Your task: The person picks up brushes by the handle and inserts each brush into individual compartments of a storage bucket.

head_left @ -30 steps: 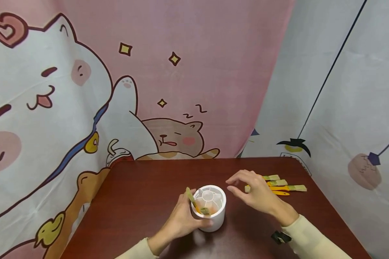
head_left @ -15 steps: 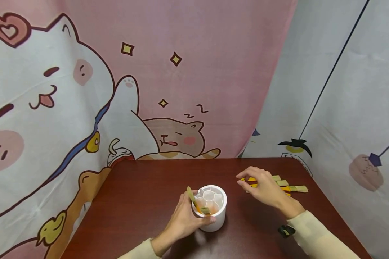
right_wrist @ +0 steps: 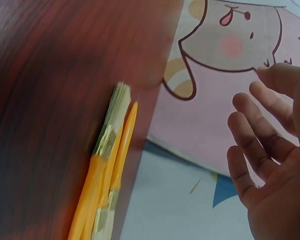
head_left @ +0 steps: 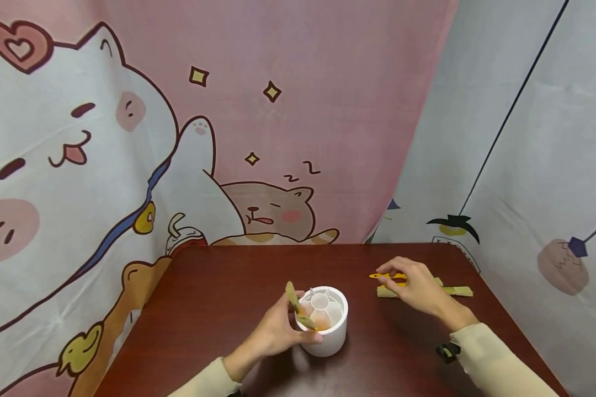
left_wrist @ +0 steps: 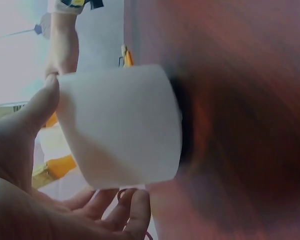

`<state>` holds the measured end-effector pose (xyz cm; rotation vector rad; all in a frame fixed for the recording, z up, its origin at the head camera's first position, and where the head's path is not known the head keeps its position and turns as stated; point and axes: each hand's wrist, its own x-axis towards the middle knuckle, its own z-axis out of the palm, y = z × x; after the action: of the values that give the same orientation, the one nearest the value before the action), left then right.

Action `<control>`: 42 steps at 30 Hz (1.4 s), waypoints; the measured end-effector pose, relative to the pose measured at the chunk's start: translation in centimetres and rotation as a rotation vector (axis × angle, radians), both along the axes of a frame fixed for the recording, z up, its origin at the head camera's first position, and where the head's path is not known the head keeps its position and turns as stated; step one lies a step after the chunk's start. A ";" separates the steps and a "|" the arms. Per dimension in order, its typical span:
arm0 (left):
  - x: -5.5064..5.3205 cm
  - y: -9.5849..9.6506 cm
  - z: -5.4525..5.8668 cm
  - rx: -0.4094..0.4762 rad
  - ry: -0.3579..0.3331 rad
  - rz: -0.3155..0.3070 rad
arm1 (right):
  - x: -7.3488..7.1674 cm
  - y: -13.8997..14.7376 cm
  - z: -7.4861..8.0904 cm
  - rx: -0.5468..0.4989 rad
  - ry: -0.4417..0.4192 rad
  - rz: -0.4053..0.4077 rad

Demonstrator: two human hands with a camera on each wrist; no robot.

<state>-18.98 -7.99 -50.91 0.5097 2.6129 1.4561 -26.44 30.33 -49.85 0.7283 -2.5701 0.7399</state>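
My left hand grips the near left side of a white pen holder, thumb in front and fingers behind. Spoke-like dividers show inside it. Two paintbrushes with yellow handles stand in it; the bristles of one paintbrush lean out over the left rim. In the left wrist view the holder's smooth wall lies between thumb and fingers. To the right, my right hand hovers over several flat paintbrushes lying on the table. Its fingers are loosely bent and apart, with nothing between them in the right wrist view.
The dark red-brown table reaches back to a pink cartoon curtain. A pale curtain hangs along the right side. The loose paintbrushes lie side by side near the table's right edge.
My right hand has moved right, away from the pen holder, to above the loose paintbrushes. The left hand keeps its grip; the pen holder has barely shifted.
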 end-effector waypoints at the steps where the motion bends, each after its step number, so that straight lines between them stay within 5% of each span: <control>1: -0.2 -0.1 0.0 0.015 -0.014 -0.018 | -0.1 0.3 -0.1 0.004 -0.003 -0.005; 8: -1.3 -0.7 0.2 0.144 -0.135 -0.113 | -0.6 2.1 -0.8 0.035 -0.030 -0.024; 19: -1.3 -1.0 0.0 0.135 -0.152 -0.130 | -1.4 4.2 -2.4 0.078 -0.108 -0.070; 32: 2.6 1.9 0.3 -0.048 -0.012 0.180 | -2.2 6.6 -3.5 0.161 -0.153 -0.114; 42: 2.9 2.7 0.3 -0.022 -0.016 0.224 | -2.6 8.3 -5.0 0.185 -0.191 -0.095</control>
<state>-16.08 -5.30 -50.61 0.2066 2.7434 1.4807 -29.00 38.66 -54.86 0.6099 -2.8543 0.5714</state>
